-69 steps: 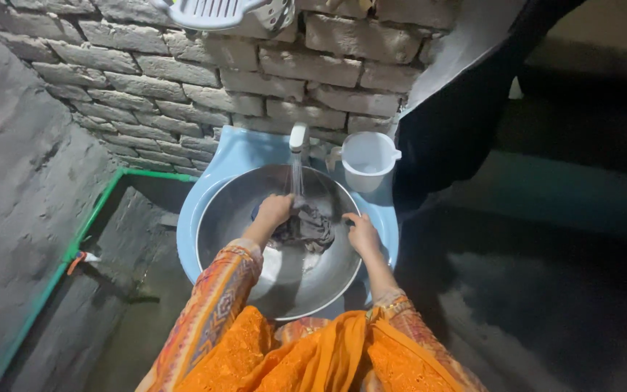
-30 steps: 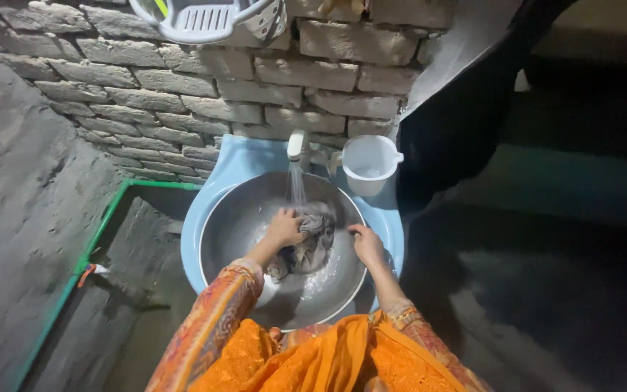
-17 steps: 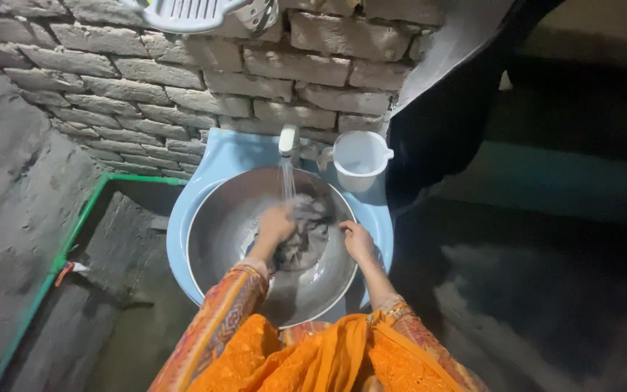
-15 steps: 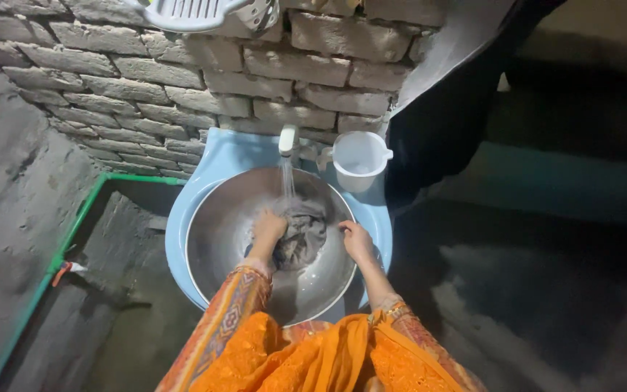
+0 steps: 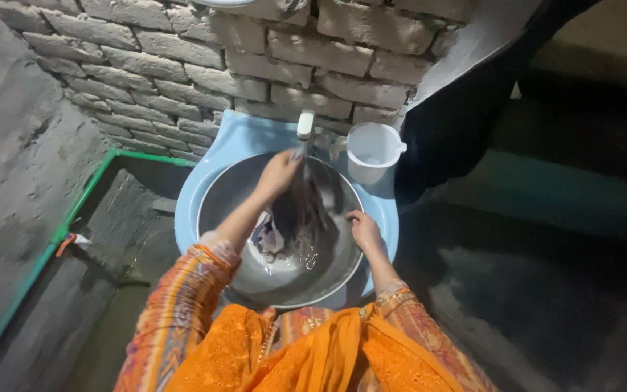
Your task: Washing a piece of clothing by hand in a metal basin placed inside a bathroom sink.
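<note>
Change: dark wet grey cloth now lifted out of the round steel basin, no longer bunched at its bottom.
Left hand: raised, clenched on cloth top under white tap.
Right hand: rests on basin rim, grasp unclear.
Nearby: white plastic jug on pale blue sink.
Meaning: probably rinsing, draining.

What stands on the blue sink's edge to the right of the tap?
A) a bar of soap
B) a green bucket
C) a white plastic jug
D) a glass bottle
C: a white plastic jug with a handle stands on the blue sink just right of the tap, against the brick wall.
</note>
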